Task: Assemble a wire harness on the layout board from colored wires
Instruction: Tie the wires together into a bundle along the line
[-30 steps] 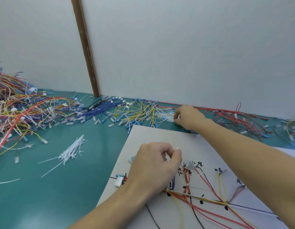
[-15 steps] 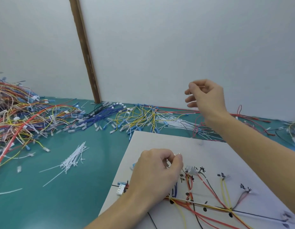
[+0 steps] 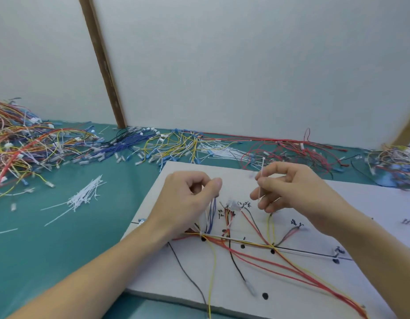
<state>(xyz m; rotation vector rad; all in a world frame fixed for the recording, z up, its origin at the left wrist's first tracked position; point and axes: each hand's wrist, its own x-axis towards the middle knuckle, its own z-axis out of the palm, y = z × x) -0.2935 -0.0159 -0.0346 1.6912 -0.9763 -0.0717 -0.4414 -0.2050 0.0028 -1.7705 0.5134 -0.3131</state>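
The table point(image 3: 61, 261) is lying under everything, green, with loose wires point(image 3: 153, 148) heaped along its far edge from 9 to 2 o'clock and a scatter of white ties point(image 3: 84, 199) at 9 o'clock. The board point(image 3: 372, 215) is sitting at 5 o'clock, white, with handwritten marks and black dots. The harness point(image 3: 257, 254) is spreading across it: red, yellow and black strands are fanning from a trunk line toward 5 o'clock, and short branches are rising toward 12.

Judged from this, the tying step is in hand: a branch is being gathered for binding. The next move is calling for the tie to be threaded round the bunch at the junction and its tail fed through the head, which will need both hands close together and the strands kept bunched.

The left hand point(image 3: 188, 203) is curling, thumb against forefinger, pinching the tops of the blue strands point(image 3: 212, 217) upright above the trunk. The right hand point(image 3: 291, 189), at 3 o'clock of the left and apart from it, is pinching one tie point(image 3: 261, 176) near its middle between thumb and fingertips, other fingers loosely bent, the tie standing nearly upright above the board.
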